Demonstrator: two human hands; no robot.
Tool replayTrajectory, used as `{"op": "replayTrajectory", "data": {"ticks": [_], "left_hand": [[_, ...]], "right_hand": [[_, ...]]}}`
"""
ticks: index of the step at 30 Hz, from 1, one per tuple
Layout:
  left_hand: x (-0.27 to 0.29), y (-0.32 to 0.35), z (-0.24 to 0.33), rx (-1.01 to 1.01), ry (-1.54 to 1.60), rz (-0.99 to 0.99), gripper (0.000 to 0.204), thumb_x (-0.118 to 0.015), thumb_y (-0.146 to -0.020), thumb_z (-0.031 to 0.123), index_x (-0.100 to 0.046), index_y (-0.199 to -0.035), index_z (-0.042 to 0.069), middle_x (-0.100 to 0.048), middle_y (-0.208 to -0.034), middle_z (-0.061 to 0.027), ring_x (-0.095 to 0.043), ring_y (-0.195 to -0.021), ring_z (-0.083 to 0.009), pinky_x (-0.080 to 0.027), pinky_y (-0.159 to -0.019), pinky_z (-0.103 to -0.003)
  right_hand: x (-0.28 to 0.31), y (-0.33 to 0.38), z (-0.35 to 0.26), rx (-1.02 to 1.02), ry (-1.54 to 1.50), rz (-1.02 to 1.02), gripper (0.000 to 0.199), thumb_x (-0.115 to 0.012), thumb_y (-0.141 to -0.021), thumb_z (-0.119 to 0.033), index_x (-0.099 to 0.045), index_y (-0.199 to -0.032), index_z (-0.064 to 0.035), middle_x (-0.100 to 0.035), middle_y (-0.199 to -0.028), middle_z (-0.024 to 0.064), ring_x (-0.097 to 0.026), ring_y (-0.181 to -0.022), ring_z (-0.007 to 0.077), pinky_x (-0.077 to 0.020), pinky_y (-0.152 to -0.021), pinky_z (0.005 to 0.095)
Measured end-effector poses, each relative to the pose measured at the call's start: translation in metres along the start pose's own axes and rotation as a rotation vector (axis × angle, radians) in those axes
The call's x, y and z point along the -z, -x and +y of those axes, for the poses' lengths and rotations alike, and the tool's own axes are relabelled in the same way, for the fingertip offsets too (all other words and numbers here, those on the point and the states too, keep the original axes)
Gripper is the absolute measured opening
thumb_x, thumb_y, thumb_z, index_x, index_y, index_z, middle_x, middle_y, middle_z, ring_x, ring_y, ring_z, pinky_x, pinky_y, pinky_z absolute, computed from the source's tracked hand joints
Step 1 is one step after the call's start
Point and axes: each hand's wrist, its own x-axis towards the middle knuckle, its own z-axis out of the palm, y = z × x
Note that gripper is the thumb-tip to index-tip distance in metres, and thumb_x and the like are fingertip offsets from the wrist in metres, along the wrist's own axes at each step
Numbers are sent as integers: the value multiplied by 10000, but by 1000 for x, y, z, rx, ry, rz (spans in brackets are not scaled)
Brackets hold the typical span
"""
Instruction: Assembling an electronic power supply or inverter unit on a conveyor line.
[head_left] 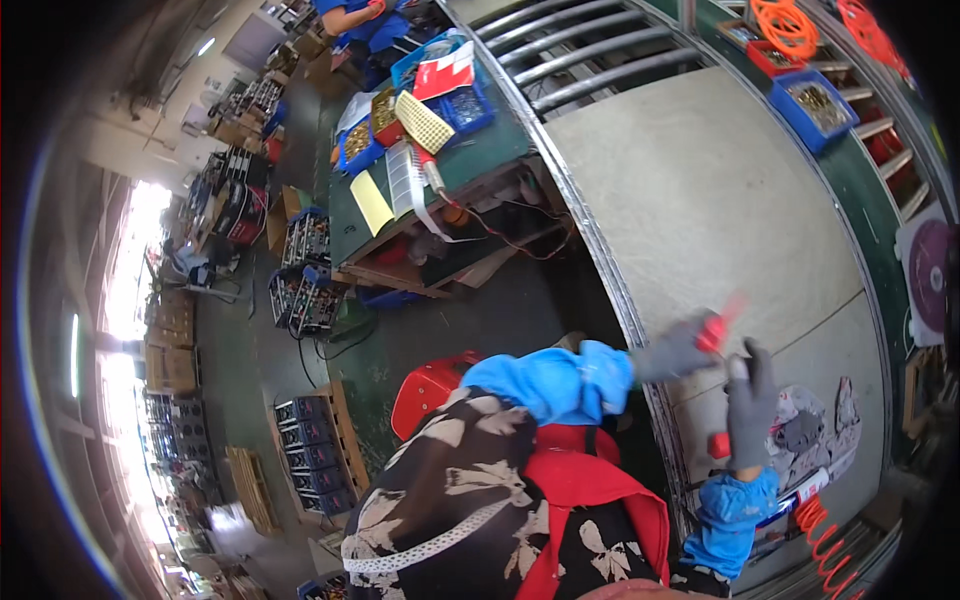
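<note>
My left hand (676, 350), in a grey glove with a blue sleeve cover, is closed around a small red object (712, 333). Motion blurs its far tip, so I cannot make out its kind. Just to the right, my right hand (752, 405) is raised above the pale work surface (700, 190), also gloved in grey. Its fingers point away from me and stand apart, with nothing clearly between them. Beside the heel of that hand shows another small red piece (719, 445); whether it touches the glove I cannot tell. A crumpled grey-and-white patterned cloth (800, 432) lies right of the right hand.
Metal rollers (590, 50) adjoin the surface at its far end. A blue parts bin (815, 108) stands along the right edge. Coiled orange hose (825, 545) hangs at lower right. A green bench (345, 215) with parts bins is at left; a red stool (420, 395) stands behind me.
</note>
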Motion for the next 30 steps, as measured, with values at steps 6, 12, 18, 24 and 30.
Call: {"op": "replayTrajectory", "data": {"ticks": [6,12,18,24,30], "left_hand": [[259,67,-49,81,415,905,400,-782,-705,118,-551,-1028,66,-564,-872,-8,-577,-778,-141,-508,-718,-326],[531,139,-124,67,-35,1303,232,-728,-778,146,-586,-940,59,-599,-809,-54,-571,-674,-180,-491,-604,-339],[688,178,-206,562,-525,1362,219,-719,-807,130,-598,-963,36,-655,-866,-98,-619,-740,-199,-535,-671,-349],[680,157,-220,557,-524,1226,236,-711,-814,130,-598,-995,29,-655,-881,-100,-622,-754,-196,-535,-684,-344],[650,185,-209,449,-446,1224,255,-703,-821,130,-597,-1027,23,-656,-895,-102,-625,-769,-193,-534,-698,-338]], "right_hand": [[-93,-22,-92,506,395,-526,315,-637,-889,-280,-630,-1092,-40,-633,-890,160,-643,-782,328,-511,-683,426],[-186,-44,-252,842,650,-850,214,-672,-832,-269,-641,-937,-85,-638,-902,111,-650,-777,268,-512,-651,400],[-281,-31,-284,734,509,-806,228,-658,-842,-276,-637,-959,-81,-637,-920,121,-648,-798,276,-510,-671,408],[-296,29,-247,370,485,-601,243,-644,-853,-282,-634,-981,-76,-636,-937,132,-645,-819,283,-508,-691,416],[-307,88,-229,93,497,-506,259,-629,-863,-289,-630,-1003,-71,-636,-955,142,-642,-840,291,-507,-712,424]]}}
